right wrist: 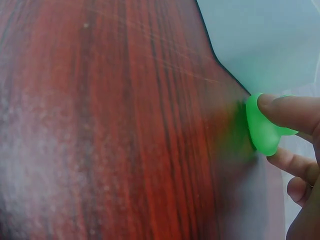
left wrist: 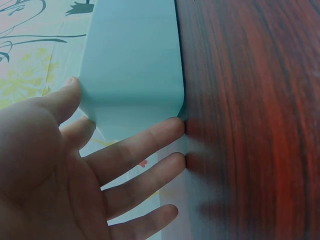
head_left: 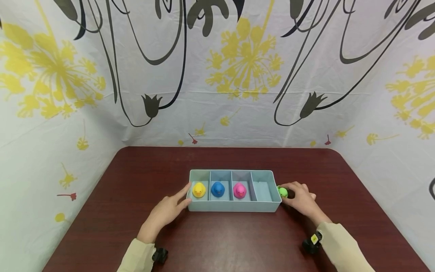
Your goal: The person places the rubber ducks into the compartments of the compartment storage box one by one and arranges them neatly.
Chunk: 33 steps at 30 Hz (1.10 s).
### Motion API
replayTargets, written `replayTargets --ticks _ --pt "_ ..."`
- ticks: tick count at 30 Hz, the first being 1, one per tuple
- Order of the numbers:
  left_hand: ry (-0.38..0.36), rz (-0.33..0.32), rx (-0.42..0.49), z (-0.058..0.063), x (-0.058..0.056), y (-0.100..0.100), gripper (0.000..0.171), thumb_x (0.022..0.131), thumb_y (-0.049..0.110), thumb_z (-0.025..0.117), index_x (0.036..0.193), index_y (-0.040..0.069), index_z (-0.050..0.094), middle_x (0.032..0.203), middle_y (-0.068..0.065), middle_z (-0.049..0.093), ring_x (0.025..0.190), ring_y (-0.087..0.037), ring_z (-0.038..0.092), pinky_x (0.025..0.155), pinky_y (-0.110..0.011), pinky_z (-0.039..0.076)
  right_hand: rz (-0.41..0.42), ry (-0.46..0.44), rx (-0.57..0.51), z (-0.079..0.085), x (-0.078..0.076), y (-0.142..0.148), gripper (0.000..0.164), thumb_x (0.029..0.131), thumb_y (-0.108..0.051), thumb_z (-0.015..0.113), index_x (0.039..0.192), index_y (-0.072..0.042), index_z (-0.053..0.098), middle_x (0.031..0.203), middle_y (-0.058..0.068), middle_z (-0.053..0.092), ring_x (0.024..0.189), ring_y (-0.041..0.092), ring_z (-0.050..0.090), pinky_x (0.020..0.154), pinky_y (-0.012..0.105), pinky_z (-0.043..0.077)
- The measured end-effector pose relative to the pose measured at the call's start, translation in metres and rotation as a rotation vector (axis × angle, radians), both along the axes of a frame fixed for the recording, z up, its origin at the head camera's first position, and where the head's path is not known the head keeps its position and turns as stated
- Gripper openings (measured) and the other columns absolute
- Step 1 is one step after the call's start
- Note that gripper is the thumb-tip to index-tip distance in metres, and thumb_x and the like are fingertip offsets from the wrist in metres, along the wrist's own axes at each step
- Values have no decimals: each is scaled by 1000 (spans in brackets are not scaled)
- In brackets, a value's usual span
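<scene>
A pale blue box (head_left: pixel 234 206) with several compartments in a row lies on the table. From the left, single compartments hold a yellow toy duck (head_left: pixel 198 190), a blue toy duck (head_left: pixel 218 189) and a pink toy duck (head_left: pixel 239 190); the rightmost has nothing in it. At the box's left end my left hand (head_left: pixel 165 211) touches it with spread, fairly straight fingers (left wrist: pixel 145 142). Just outside the right end, my right hand (head_left: pixel 301 200) pinches a green toy duck (right wrist: pixel 262 130) between thumb and fingers. The hand partly covers this duck, which is low beside the box wall.
The dark red-brown wooden table (head_left: pixel 234 241) extends around the box on all sides. Behind it and at both sides hangs a white cloth (head_left: pixel 255 121) with yellow and grey plant prints. Black wrist cameras (head_left: pixel 159 255) sit at both cuffs.
</scene>
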<state>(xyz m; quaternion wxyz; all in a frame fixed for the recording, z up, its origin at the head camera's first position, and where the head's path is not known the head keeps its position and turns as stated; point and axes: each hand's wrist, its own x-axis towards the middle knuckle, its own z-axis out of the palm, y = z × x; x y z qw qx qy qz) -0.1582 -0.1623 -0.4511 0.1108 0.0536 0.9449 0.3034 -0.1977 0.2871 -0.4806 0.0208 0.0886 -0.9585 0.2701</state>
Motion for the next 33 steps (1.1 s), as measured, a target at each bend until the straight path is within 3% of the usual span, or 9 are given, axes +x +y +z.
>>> replayTargets --ticks 6,16,19,23,26,33 --pt "-9 -9 0 1 1 0 61 96 46 51 150 44 22 64 -1 51 50 -16 42 55 -32 37 -7 9 7 3 2 3 41 81 -23 75 119 -11 65 117 17 59 101 32 42 68 44 20" --pt "-7 -13 5 -1 1 -1 61 96 47 51 150 43 22 63 -1 49 52 -16 45 55 -32 38 -2 54 -7 16 -1 4 41 81 -28 76 117 -12 66 116 15 59 98 29 41 68 44 19" --pt "-3 -13 4 -1 0 -1 61 96 46 51 150 42 22 67 -2 53 54 -16 47 58 -33 39 -1 58 -10 23 -3 3 42 82 -29 75 119 -11 65 117 16 58 101 30 40 69 46 18" --pt "6 -12 1 -1 -1 0 61 96 46 52 150 41 24 91 -7 66 61 -14 51 61 -34 42 -7 74 -2 31 -5 1 42 82 -28 75 118 -11 65 116 17 59 101 31 40 69 45 18" --pt "9 -13 0 0 0 0 61 96 46 52 150 40 25 101 -8 67 64 -14 53 62 -34 44 -9 100 0 37 -6 0 40 81 -28 76 117 -11 65 115 16 59 101 32 41 69 45 18" --pt "10 -13 -3 1 1 -1 61 95 48 52 150 39 26 101 -8 68 67 -14 56 64 -37 46 1 129 -11 52 -8 -2 40 80 -27 77 116 -12 66 113 14 59 101 30 40 69 45 17"
